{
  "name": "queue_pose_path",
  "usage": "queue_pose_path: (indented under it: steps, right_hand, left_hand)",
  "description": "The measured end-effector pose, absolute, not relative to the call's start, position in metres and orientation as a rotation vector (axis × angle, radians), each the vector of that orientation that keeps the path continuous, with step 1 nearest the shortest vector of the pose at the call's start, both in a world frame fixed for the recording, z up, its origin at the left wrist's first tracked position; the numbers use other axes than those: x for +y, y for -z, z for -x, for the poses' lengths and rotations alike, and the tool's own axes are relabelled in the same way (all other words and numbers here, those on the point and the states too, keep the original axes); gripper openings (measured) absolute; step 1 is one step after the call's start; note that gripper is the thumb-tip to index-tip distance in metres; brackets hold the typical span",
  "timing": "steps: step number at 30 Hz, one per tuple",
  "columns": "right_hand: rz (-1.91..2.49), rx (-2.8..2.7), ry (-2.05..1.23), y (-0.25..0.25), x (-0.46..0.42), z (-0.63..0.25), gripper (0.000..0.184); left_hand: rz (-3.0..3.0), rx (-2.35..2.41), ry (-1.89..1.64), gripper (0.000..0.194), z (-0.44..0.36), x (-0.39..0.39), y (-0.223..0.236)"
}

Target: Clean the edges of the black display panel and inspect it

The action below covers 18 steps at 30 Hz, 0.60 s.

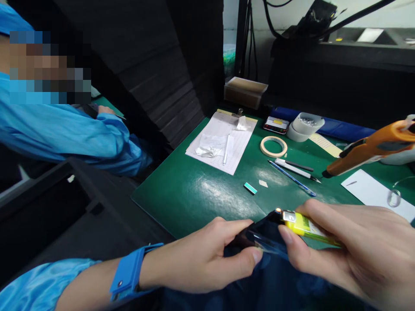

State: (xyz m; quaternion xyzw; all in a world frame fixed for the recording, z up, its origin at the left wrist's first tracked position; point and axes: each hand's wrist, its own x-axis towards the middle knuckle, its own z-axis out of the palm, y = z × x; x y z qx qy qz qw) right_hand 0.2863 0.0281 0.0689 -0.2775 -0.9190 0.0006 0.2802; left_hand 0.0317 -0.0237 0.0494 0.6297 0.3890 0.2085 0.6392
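Yellow plastic lighter [303, 224], gripped by the right hand [363, 242], points at a glossy dark flat piece [269, 231] the left hand [202, 257] pinches, likely for steadiness.

So your green table [188, 190] has a bright glare patch [214, 190] on its top, in from the left corner. Tall dark panels [145, 52] rise past the left edge, and some black furniture [119, 194] sits beside that corner. Beyond the far edge you've got a black shelf [350, 65], then a pale wall [340, 9] with a thick dark cable [356, 19] slung across it.
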Motion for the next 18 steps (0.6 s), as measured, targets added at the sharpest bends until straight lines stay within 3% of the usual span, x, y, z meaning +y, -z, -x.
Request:
queue_pose_path:
  steps: [18]
  right_hand:
    - [0.806,-2.445,-0.016,-0.076,0.029,-0.297,0.040]
  left_hand:
    - [-1.488,0.901,-0.502,0.027,-0.033,-0.024,-0.048]
